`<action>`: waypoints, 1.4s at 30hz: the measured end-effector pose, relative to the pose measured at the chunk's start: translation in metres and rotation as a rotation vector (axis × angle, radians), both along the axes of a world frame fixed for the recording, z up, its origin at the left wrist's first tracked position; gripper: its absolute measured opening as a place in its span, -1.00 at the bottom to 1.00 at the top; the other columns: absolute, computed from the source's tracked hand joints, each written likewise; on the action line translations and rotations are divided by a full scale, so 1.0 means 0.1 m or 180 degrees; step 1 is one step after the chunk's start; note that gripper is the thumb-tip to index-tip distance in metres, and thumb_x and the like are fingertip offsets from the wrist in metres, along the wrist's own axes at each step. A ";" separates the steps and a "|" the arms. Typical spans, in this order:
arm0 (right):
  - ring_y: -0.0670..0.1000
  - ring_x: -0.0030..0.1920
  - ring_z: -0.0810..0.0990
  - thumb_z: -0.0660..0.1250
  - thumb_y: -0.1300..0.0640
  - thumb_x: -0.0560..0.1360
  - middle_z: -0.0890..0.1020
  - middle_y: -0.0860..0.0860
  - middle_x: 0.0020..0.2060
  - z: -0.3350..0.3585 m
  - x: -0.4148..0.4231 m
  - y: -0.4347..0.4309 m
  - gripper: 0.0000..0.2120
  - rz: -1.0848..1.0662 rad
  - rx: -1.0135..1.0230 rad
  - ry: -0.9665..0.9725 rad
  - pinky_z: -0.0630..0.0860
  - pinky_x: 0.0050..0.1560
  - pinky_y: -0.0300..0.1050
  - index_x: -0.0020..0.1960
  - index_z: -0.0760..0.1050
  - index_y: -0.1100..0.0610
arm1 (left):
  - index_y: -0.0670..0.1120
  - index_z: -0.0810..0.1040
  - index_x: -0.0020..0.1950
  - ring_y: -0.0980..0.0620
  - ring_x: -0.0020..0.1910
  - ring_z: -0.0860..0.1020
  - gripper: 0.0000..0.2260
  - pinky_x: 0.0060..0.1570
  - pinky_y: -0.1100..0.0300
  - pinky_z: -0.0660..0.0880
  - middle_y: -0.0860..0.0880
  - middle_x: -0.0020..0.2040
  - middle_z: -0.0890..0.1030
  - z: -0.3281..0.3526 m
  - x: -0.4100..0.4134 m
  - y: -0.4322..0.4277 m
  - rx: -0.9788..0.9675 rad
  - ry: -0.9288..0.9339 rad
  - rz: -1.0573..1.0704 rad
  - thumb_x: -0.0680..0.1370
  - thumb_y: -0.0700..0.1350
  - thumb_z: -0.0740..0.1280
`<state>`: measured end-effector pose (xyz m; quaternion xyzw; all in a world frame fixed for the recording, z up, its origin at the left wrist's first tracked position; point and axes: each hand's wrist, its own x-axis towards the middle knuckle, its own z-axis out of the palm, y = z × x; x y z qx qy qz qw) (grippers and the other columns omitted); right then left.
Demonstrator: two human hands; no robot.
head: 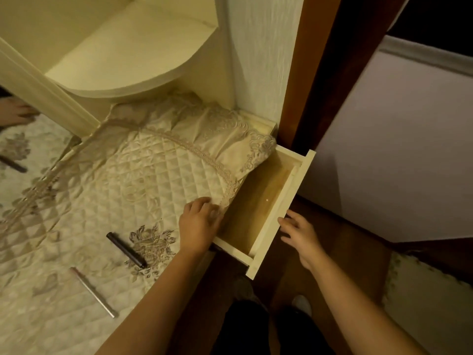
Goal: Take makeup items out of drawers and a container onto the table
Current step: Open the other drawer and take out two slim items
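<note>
A cream wooden drawer (281, 206) stands pulled out from the right end of the dressing table, and its brown inside looks bare. My left hand (198, 226) grips the lace edge of the quilted cream table cover (143, 180) and holds it up off the drawer's near side. My right hand (298, 234) rests with spread fingers against the outer face of the drawer front, holding nothing. On the cover lie a dark pencil-shaped makeup stick (126, 249) and a slim silver and pink one (93, 292).
A mirror (15, 139) at the left reflects a hand and a dark stick. A rounded cream shelf (122, 70) hangs over the table's back. A brown door frame (304, 73), a pale wall and dark wooden floor lie right of the drawer.
</note>
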<state>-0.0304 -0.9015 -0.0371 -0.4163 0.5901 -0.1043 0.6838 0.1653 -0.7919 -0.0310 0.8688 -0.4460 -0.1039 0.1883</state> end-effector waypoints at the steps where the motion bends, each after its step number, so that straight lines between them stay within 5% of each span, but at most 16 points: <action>1: 0.12 0.27 0.45 0.28 0.14 0.50 0.42 0.15 0.33 0.01 0.06 0.00 -0.50 0.0017 0.0003 -0.0044 0.45 0.16 -0.04 0.41 0.26 0.11 | -0.10 0.61 -0.10 -0.14 0.07 0.50 -0.90 -0.01 0.05 0.46 -0.11 0.10 0.60 0.00 0.02 0.00 -0.0082 0.0125 0.0045 0.43 -0.10 0.39; 9: 0.08 0.28 0.44 0.25 0.13 0.52 0.40 0.14 0.35 0.04 0.52 0.02 -0.48 0.0144 0.0122 -0.0414 0.38 0.27 -0.03 0.44 0.20 0.10 | -0.07 0.62 -0.11 -0.03 0.13 0.45 -0.89 0.03 0.17 0.35 -0.01 0.15 0.57 -0.02 0.15 0.03 -0.0201 0.0702 0.0110 0.45 -0.05 0.38; 16: 0.07 0.35 0.39 0.26 0.13 0.52 0.37 0.12 0.38 0.02 0.88 0.04 -0.48 0.0218 0.0240 -0.0605 0.33 0.33 -0.03 0.43 0.21 0.11 | 0.01 0.59 -0.04 0.05 0.17 0.41 -0.66 0.08 0.23 0.30 0.08 0.20 0.53 -0.03 0.27 0.10 -0.0133 0.1035 -0.0119 0.40 0.20 0.23; 20: 0.08 0.38 0.36 0.25 0.16 0.52 0.38 0.13 0.38 0.05 1.08 0.06 -0.51 0.0130 0.0334 -0.0698 0.30 0.35 0.00 0.42 0.22 0.15 | -0.02 0.60 -0.04 0.04 0.16 0.43 -0.83 0.07 0.24 0.32 0.07 0.20 0.54 -0.03 0.30 0.09 -0.0202 0.1031 -0.0116 0.43 0.02 0.38; 28: 0.12 0.31 0.42 0.24 0.18 0.53 0.42 0.18 0.33 0.09 1.18 0.02 -0.53 0.0111 0.0162 -0.0328 0.35 0.31 0.02 0.40 0.24 0.20 | -0.05 0.58 0.03 -0.02 0.22 0.42 -0.77 0.16 0.16 0.32 0.01 0.24 0.52 -0.01 0.27 0.12 -0.0212 0.0955 -0.0192 0.45 0.02 0.33; 35: 0.04 0.18 0.48 0.23 0.16 0.53 0.48 0.13 0.27 0.20 0.93 -0.03 -0.62 0.1320 -0.1035 0.0335 0.40 0.14 -0.11 0.33 0.35 0.18 | -0.13 0.51 0.17 -0.08 0.25 0.42 -0.73 0.24 0.08 0.35 -0.09 0.30 0.48 0.21 0.11 0.47 0.0007 0.0645 -0.0125 0.49 -0.10 0.30; 42: 0.06 0.25 0.46 0.25 0.15 0.51 0.45 0.10 0.30 0.45 0.57 -0.23 -0.62 0.2528 -0.1927 0.0571 0.42 0.19 -0.04 0.32 0.36 0.16 | -0.16 0.52 0.13 -0.09 0.13 0.51 -0.79 0.09 0.16 0.41 -0.13 0.14 0.53 0.45 -0.36 1.21 -0.0270 0.0743 0.1502 0.50 -0.21 0.27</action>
